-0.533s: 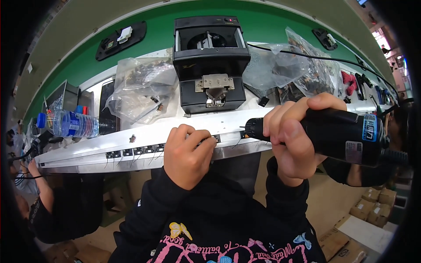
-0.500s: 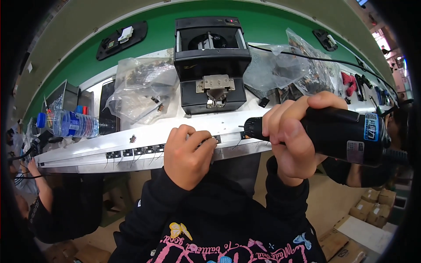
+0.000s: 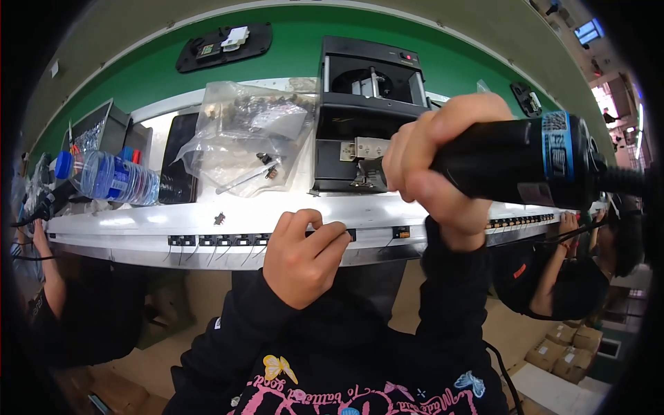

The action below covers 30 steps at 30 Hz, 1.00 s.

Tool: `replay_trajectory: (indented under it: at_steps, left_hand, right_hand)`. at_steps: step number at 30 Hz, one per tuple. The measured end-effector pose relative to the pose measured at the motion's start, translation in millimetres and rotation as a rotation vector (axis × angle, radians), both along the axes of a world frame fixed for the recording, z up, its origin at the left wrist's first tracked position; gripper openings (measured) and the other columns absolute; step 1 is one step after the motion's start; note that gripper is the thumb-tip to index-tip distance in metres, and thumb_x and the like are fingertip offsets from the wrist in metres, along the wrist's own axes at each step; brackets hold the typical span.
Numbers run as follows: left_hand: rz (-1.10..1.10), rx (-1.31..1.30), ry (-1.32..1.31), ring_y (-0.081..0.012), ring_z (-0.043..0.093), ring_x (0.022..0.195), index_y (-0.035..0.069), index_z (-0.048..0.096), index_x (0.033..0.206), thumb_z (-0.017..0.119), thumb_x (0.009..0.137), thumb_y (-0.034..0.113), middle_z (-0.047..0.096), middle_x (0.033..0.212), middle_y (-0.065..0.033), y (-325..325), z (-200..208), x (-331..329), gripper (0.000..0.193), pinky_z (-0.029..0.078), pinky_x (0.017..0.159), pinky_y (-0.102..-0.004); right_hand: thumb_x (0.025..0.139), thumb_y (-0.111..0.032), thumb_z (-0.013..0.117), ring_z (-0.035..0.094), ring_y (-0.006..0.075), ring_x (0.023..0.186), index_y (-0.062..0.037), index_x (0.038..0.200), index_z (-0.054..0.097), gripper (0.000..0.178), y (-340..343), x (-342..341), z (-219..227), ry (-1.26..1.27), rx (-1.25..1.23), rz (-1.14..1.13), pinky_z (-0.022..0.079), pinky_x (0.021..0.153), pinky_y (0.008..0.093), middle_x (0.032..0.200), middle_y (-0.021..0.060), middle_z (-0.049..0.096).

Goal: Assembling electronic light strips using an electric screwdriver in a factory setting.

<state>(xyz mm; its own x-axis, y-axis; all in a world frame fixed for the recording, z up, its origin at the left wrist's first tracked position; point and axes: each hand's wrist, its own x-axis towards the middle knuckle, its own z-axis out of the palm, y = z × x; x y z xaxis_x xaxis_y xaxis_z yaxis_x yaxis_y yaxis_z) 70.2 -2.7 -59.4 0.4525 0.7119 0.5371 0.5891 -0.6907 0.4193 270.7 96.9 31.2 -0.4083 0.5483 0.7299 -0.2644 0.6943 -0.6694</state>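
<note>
My right hand (image 3: 443, 159) is wrapped round a black electric screwdriver (image 3: 508, 155), lying sideways with its nose pointing left. The nose end is at the metal outlet (image 3: 361, 173) of the black screw feeder (image 3: 353, 123); my fingers hide the bit and whether it touches. Over the long white rail (image 3: 131, 242) at the bench's front edge, my left hand (image 3: 304, 259) has its fingers curled and pressed onto a small black part, mostly hidden under them. Several like parts with thin wires (image 3: 221, 241) line the rail to its left. Another part (image 3: 401, 232) sits to its right.
Behind the rail lie a clear plastic bag (image 3: 256, 114) of small parts and a water bottle (image 3: 114, 178). A loose small piece (image 3: 219, 218) lies near the rail. A black plate (image 3: 225, 47) rests on the green surface. Co-workers' arms (image 3: 546, 283) show at both sides.
My right hand has carried the screwdriver up and left, from above the rail to the feeder's outlet. My left hand keeps its place on the rail. The view has shifted slightly.
</note>
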Motion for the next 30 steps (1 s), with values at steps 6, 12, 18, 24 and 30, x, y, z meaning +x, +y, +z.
replay_trajectory:
  at_steps: [6,12,18,24,30]
  left_hand:
    - [-0.01,0.008,-0.02,-0.0249,0.054,0.087,0.007,0.073,0.092,0.073,0.062,0.001,0.07,0.1,0.0007,2.4,-4.6,-3.3,0.031,0.044,0.074,-0.0376]
    - [-0.015,-0.004,-0.03,-0.0246,0.054,0.087,0.008,0.073,0.091,0.074,0.062,0.0,0.07,0.099,0.0019,2.6,-5.8,-4.3,0.031,0.043,0.073,-0.0371]
    - [-0.016,0.015,-0.005,-0.0242,0.056,0.088,0.009,0.072,0.09,0.073,0.062,0.001,0.068,0.097,0.0028,3.2,-1.1,-2.3,0.029,0.042,0.074,-0.0369]
    - [-0.013,0.01,0.012,-0.024,0.054,0.087,0.01,0.072,0.092,0.073,0.062,0.001,0.068,0.097,0.0036,2.6,-1.2,-4.0,0.031,0.041,0.073,-0.037]
    - [-0.014,0.001,0.019,-0.0239,0.054,0.086,0.01,0.072,0.093,0.073,0.063,0.002,0.068,0.096,0.0039,1.8,-1.1,-4.6,0.031,0.04,0.073,-0.0369]
  right_hand:
    - [0.088,0.0,0.059,0.05,0.0137,0.049,0.0033,0.122,0.046,0.037,-9.7,-27.6,-4.5,0.109,-0.177,-0.459,0.048,0.049,0.0331,0.067,0.006,0.053]
    - [0.086,0.009,0.055,0.048,0.0132,0.046,0.0041,0.122,0.044,0.038,-48.7,-37.2,-1.2,0.16,-0.197,-0.615,0.048,0.047,0.033,0.066,0.0079,0.055]
    - [0.078,0.011,0.064,0.056,0.0113,0.056,0.008,0.112,0.05,0.037,-77.4,-30.7,-19.4,0.27,-0.295,-0.603,0.049,0.056,0.0274,0.071,0.0066,0.06]
    - [0.085,0.007,0.056,0.048,0.0143,0.046,-0.0026,0.122,0.039,0.042,-83.3,-25.2,-34.0,0.158,-0.271,-0.556,0.049,0.047,0.0336,0.069,0.0076,0.053]
    - [0.086,0.007,0.057,0.049,0.0152,0.046,-0.0028,0.122,0.039,0.041,-85.3,-25.4,-42.0,0.121,-0.224,-0.563,0.048,0.047,0.0337,0.067,0.0072,0.052]
